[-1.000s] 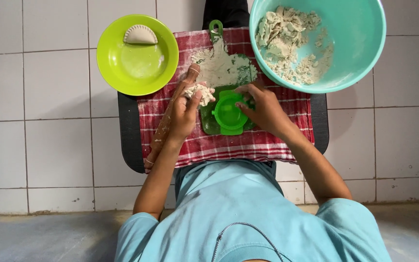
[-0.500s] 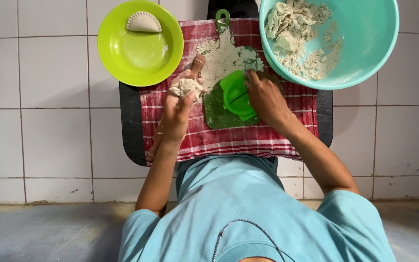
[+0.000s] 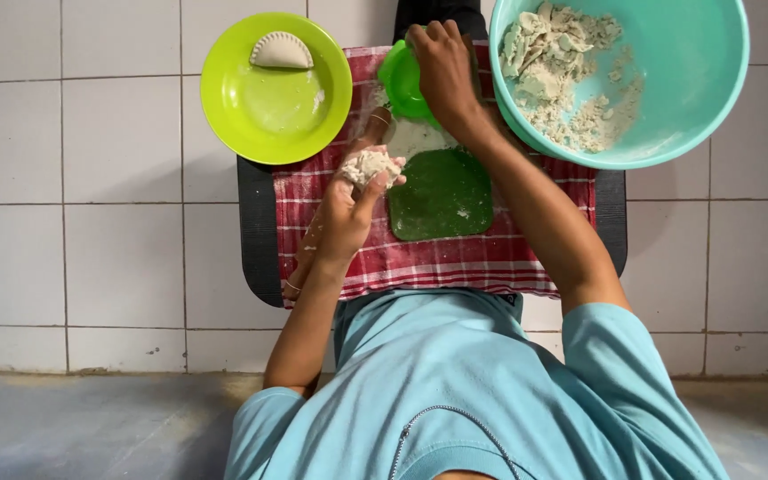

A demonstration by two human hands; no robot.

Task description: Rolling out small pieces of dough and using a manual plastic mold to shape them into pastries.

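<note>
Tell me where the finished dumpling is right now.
In the head view, the folded dumpling lies at the far rim of the lime-green plate, upper left, on the white tiles beside the red checked cloth.

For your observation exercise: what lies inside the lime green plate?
Inside the lime green plate lies one pale, half-moon folded dumpling near the far rim, plus faint floury smears. Nothing covers the plate; what is inside the sealed dumpling cannot be seen.

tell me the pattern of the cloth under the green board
Red and white checks on the cloth, clearest in the head view.
</note>
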